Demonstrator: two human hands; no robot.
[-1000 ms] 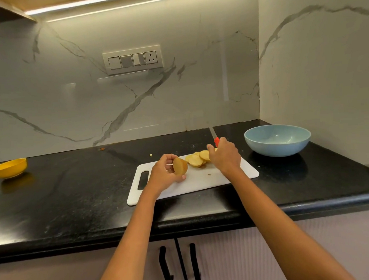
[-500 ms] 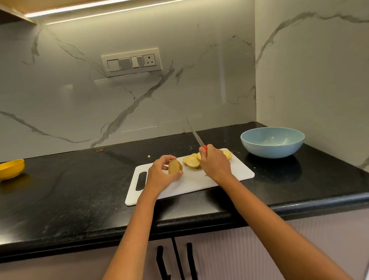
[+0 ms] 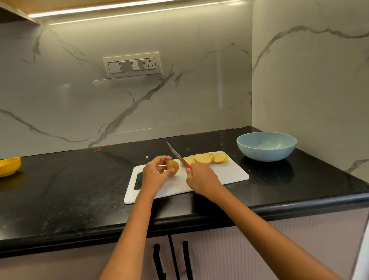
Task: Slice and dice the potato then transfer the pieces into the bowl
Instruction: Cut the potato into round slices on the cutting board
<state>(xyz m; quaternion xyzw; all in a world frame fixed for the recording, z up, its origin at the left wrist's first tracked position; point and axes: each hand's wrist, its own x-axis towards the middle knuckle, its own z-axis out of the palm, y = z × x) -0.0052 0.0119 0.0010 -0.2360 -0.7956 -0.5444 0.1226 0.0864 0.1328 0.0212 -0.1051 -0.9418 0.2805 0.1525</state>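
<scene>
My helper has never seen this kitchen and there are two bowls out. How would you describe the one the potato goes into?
Find the black countertop and follow it to the right corner, where the two marble walls meet. The blue bowl sits there, just right of the white cutting board with the potato slices. It is pale blue and large; the yellow bowl is smaller and far off at the left edge.

White cutting board (image 3: 224, 176), blue bowl (image 3: 266, 146), black countertop (image 3: 64, 193)

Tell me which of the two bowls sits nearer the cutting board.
The blue bowl, just right of the board; the yellow bowl sits far left.
</scene>
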